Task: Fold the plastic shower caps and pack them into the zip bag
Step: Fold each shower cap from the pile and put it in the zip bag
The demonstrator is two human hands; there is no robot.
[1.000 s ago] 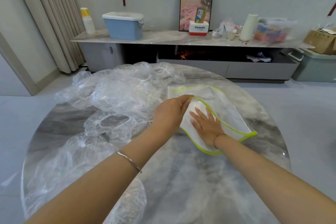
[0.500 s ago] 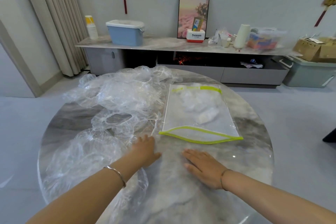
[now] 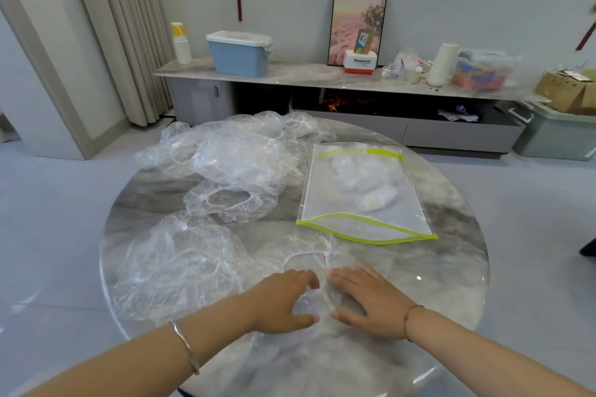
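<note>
One zip bag [image 3: 361, 200], at least four loose shower caps [image 3: 190, 264], one left hand [image 3: 280, 301], one right hand [image 3: 371, 301].

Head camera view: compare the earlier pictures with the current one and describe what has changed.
Both hands left the zip bag and pulled back toward the near table edge; the left hand and right hand now rest on a loose shower cap. The bag, released, lies flat with folded caps inside. The pile of caps stayed put.
</note>
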